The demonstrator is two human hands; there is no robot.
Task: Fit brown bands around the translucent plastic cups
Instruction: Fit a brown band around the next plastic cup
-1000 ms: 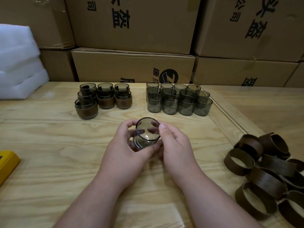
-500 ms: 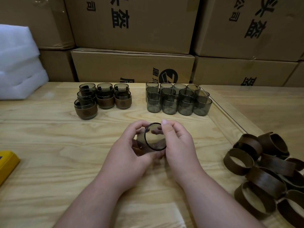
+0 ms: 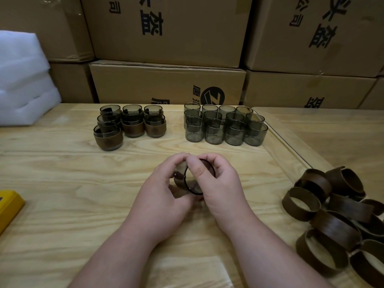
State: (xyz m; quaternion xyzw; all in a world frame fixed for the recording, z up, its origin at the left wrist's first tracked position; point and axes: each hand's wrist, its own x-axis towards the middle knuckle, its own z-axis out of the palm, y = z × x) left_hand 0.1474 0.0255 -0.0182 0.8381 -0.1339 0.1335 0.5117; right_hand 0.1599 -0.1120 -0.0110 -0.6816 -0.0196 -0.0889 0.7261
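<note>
Tipped further over since a second ago, the cup (image 3: 190,181) is now held on its side just above the table (image 3: 62,183), mouth facing right. It's gripped by the left hand (image 3: 164,196) and right hand (image 3: 220,183), fingers curled round. Bare cups (image 3: 225,126) and banded cups (image 3: 131,123) are lined up behind; loose bands (image 3: 340,217) are piled right.

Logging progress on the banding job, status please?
Left hand and right hand both grip one bare cup, tilted on its side. No band on it yet. Loose bands piled at right, nothing in the way.
</note>
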